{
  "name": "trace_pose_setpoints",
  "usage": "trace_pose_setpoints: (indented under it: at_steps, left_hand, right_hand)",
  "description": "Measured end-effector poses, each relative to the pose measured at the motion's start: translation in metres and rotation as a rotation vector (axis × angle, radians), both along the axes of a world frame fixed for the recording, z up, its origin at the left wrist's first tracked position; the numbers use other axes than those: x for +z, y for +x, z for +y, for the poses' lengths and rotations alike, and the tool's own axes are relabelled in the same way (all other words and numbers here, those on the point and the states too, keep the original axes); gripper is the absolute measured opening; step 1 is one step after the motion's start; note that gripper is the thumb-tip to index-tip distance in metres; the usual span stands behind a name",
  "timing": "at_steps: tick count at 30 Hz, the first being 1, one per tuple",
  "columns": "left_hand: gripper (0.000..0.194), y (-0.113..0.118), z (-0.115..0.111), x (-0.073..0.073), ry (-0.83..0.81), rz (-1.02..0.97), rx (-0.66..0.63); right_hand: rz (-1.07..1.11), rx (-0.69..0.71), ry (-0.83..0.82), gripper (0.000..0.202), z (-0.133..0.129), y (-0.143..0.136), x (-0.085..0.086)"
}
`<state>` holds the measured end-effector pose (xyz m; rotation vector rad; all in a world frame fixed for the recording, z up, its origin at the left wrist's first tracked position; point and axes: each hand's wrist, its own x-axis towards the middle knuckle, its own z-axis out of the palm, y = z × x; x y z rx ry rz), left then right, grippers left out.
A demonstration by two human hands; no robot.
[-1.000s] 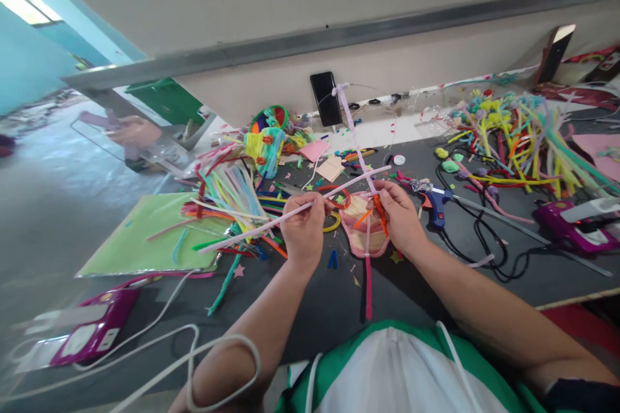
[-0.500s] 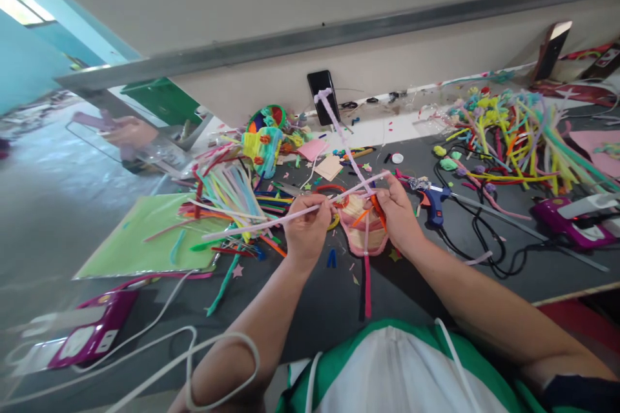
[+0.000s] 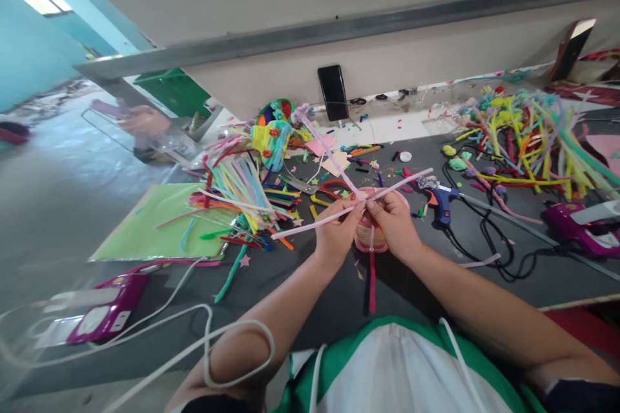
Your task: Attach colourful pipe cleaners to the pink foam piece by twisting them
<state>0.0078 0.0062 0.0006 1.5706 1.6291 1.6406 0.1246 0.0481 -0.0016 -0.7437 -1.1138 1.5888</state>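
Observation:
My left hand (image 3: 338, 230) and my right hand (image 3: 391, 222) meet above the table, fingers pinched around pale lilac pipe cleaners (image 3: 310, 226). One strip runs crosswise, its ends sticking out to the left and to the upper right. Another, twisted stem (image 3: 332, 158) rises from the crossing toward the upper left, with a curled tip. Beneath my hands is a round pink-edged piece (image 3: 372, 239), partly hidden by them. A dark pink strip (image 3: 372, 284) hangs from it toward me. The exact point where the pipe cleaners join is covered by my fingertips.
Bundled pipe cleaners (image 3: 245, 190) and a green sheet (image 3: 155, 222) lie left. Orange-handled scissors (image 3: 329, 191) sit behind my hands. A blue glue gun (image 3: 442, 204) with black cable is right, near a colourful pile (image 3: 527, 135). A phone (image 3: 333, 91) leans on the panel. White cords cross the left foreground.
The hands have come closer together. The crosswise strip now reaches farther right, and the twisted stem leans more to the left. The view has shifted slightly.

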Motion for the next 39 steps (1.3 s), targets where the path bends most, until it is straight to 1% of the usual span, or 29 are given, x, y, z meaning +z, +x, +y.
trace_pose_setpoints:
  at_steps: [2,4,7,9,11,12,13,15,17,19,23,24,26,29,34,36,38,39]
  left_hand:
    - [0.012,-0.001,0.0,0.001,0.015,0.029,-0.002]
    - [0.013,-0.003,-0.001,0.0,0.052,0.033,0.033]
    - [0.023,-0.004,0.001,-0.001,0.146,-0.078,0.093]
    - [0.037,-0.005,0.004,-0.001,0.197,-0.213,0.046]
    - [0.048,-0.007,0.006,0.0,0.199,-0.304,-0.063]
    - [0.047,-0.008,0.007,0.002,0.189,-0.313,-0.107]
    - [0.042,-0.009,0.006,0.003,0.179,-0.299,-0.135]
    - [0.027,-0.01,0.004,0.005,0.178,-0.237,-0.146]
    - [0.018,-0.01,0.002,0.006,0.181,-0.202,-0.133]
    - [0.017,-0.009,0.001,0.007,0.165,-0.234,-0.105]
    - [0.019,-0.005,0.002,0.007,0.117,-0.348,-0.022]
    - [0.018,-0.005,0.002,0.007,0.114,-0.37,-0.031]
    - [0.016,-0.006,0.003,0.008,0.126,-0.392,-0.092]
    - [0.014,-0.012,0.004,0.012,0.154,-0.304,-0.22]
    - [0.01,-0.026,0.007,0.021,0.203,-0.04,-0.402]
    - [0.01,-0.029,0.007,0.023,0.186,0.026,-0.425]
    - [0.011,-0.029,0.007,0.023,0.148,0.011,-0.402]
    - [0.012,-0.029,0.006,0.023,0.124,-0.027,-0.392]
  right_hand:
    - [-0.011,-0.016,-0.024,0.02,0.002,0.001,-0.002]
    - [0.01,-0.024,-0.046,0.021,0.005,0.003,-0.005]
    - [0.083,-0.016,-0.077,0.02,0.009,0.005,-0.009]
    - [0.136,0.022,-0.101,0.02,0.01,0.005,-0.009]
    - [0.178,0.091,-0.133,0.022,0.01,0.005,-0.007]
    - [0.189,0.135,-0.148,0.023,0.01,0.005,-0.006]
    - [0.191,0.185,-0.161,0.024,0.01,0.005,-0.005]
    - [0.171,0.282,-0.176,0.026,0.011,0.007,-0.003]
    - [0.14,0.348,-0.181,0.026,0.013,0.009,-0.002]
    - [0.123,0.356,-0.151,0.026,0.014,0.011,-0.002]
    - [0.124,0.282,-0.058,0.026,0.012,0.011,0.001]
    - [0.126,0.274,-0.049,0.025,0.011,0.011,0.003]
    - [0.14,0.278,-0.042,0.024,0.009,0.012,0.005]
    - [0.188,0.301,-0.069,0.021,0.01,0.013,0.006]
    - [0.229,0.348,-0.106,0.019,0.016,0.015,0.003]
    - [0.23,0.36,-0.105,0.02,0.016,0.016,0.002]
    - [0.222,0.366,-0.104,0.022,0.016,0.016,0.002]
    - [0.22,0.365,-0.108,0.022,0.015,0.015,0.002]
